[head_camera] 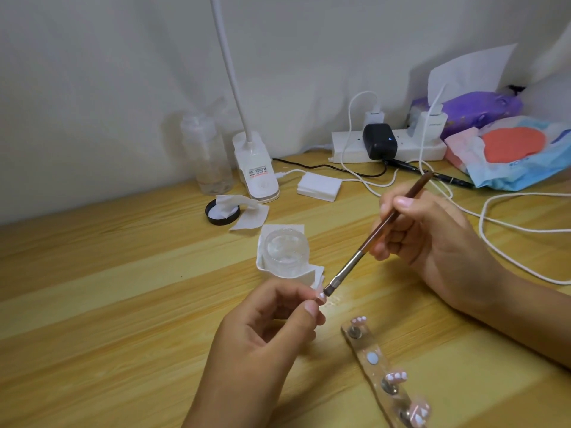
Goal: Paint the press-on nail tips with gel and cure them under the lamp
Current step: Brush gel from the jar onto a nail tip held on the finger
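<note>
My left hand pinches a small pink nail tip between thumb and fingers above the wooden table. My right hand grips a brown-handled flat brush, and its dark bristles touch the nail tip. Just behind the brush sits an open clear gel jar on a white wipe. A clear holder strip lies at the lower right, carrying three pink nail tips with white ends on its pegs. The white gooseneck clip lamp stands at the back.
A clear bottle, a black lid with wipes and a stack of white pads lie near the lamp. A power strip with chargers, white cables, a pen and tissue packs crowd the back right.
</note>
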The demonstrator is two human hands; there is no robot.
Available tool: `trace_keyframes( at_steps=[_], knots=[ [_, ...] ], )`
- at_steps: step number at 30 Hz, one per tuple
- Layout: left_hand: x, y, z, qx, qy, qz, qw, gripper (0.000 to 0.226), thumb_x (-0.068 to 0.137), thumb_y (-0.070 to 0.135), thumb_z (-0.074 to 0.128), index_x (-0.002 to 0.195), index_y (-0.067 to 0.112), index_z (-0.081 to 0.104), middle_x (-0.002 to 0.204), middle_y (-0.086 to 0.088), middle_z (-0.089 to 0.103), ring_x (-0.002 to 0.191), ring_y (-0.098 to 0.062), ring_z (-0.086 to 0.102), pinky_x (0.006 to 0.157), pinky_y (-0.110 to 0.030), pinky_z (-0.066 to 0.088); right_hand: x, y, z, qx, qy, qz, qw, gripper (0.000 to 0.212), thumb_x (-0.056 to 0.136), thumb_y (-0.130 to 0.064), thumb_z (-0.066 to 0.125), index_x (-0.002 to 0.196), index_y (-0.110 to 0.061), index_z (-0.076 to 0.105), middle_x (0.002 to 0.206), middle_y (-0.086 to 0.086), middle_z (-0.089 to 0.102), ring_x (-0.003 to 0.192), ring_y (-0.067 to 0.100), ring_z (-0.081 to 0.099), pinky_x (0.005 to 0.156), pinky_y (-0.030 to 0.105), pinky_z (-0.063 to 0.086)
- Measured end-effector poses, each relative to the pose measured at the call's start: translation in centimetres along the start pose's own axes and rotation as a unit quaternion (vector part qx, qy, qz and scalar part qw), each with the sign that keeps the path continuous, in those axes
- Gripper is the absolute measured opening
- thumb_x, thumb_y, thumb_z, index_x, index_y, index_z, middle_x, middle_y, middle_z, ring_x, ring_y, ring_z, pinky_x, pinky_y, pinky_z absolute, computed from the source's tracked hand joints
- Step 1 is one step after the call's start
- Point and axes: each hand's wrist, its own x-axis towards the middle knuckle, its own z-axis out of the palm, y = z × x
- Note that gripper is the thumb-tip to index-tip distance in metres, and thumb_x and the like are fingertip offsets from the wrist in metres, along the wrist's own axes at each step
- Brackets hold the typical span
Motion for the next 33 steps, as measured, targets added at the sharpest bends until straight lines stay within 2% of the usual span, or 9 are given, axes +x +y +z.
trace_keyframes(
  at_steps=[6, 13, 18, 21, 30, 33],
  knots=[
    [-0.05, 0.06, -0.11, 0.014, -0.009, 0.004, 1.0, 0.019, 0.06, 0.043, 0.068, 0.073, 0.029, 0.073, 0.071, 0.003, 0.071, 0.065, -0.007, 0.062, 0.062, -0.016, 0.049, -0.14, 0.05, 0.09, -0.018, 0.001, 0.003, 1.0, 0.021, 0.09, -0.021, 0.049, 0.076, -0.022, 0.065, 0.066, 0.008, 0.067, 0.059, 0.019, 0.066, 0.057, 0.025, 0.054],
    [-0.23, 0.21, -0.1, 0.037, -0.011, -0.001, 0.999, 0.023, 0.057, 0.045, 0.069, 0.073, 0.029, 0.074, 0.069, 0.002, 0.069, 0.061, -0.006, 0.059, 0.06, -0.014, 0.048, 0.24, 0.28, -0.08, -0.019, 0.056, -0.007, 0.998, 0.025, 0.088, -0.022, 0.051, 0.07, -0.026, 0.068, 0.06, 0.003, 0.066, 0.054, 0.016, 0.064, 0.055, 0.021, 0.052],
    [-0.35, 0.31, -0.15, 0.047, -0.016, -0.002, 0.999, 0.024, 0.058, 0.046, 0.069, 0.073, 0.028, 0.073, 0.075, 0.0, 0.071, 0.061, -0.007, 0.058, 0.06, -0.015, 0.048, 0.06, 0.18, -0.13, -0.012, 0.021, -0.007, 1.0, 0.025, 0.089, -0.021, 0.051, 0.071, -0.026, 0.068, 0.061, 0.004, 0.064, 0.053, 0.016, 0.063, 0.054, 0.022, 0.052],
    [-0.3, 0.27, -0.09, 0.049, -0.013, -0.003, 0.999, 0.024, 0.058, 0.047, 0.069, 0.072, 0.029, 0.073, 0.072, 0.003, 0.07, 0.062, -0.005, 0.058, 0.06, -0.014, 0.048, -0.01, 0.28, -0.13, -0.017, 0.005, -0.004, 1.0, 0.023, 0.089, -0.021, 0.051, 0.073, -0.024, 0.067, 0.062, 0.006, 0.064, 0.054, 0.017, 0.063, 0.054, 0.025, 0.052],
    [-0.36, 0.26, -0.15, 0.043, -0.007, -0.007, 0.999, 0.024, 0.056, 0.047, 0.068, 0.072, 0.029, 0.072, 0.069, 0.003, 0.068, 0.061, -0.006, 0.057, 0.06, -0.015, 0.048, 0.25, 0.43, -0.25, -0.015, 0.046, -0.019, 0.999, 0.026, 0.087, -0.021, 0.051, 0.068, -0.028, 0.068, 0.06, 0.003, 0.063, 0.053, 0.016, 0.063, 0.054, 0.022, 0.051],
    [-0.32, 0.28, -0.02, 0.038, -0.008, -0.008, 0.999, 0.025, 0.056, 0.046, 0.068, 0.073, 0.027, 0.072, 0.07, 0.004, 0.069, 0.06, -0.007, 0.057, 0.06, -0.016, 0.048, 0.22, 0.29, -0.29, 0.003, 0.028, -0.015, 0.999, 0.025, 0.087, -0.021, 0.05, 0.069, -0.025, 0.067, 0.061, 0.005, 0.061, 0.053, 0.017, 0.062, 0.054, 0.023, 0.051]
  ],
)
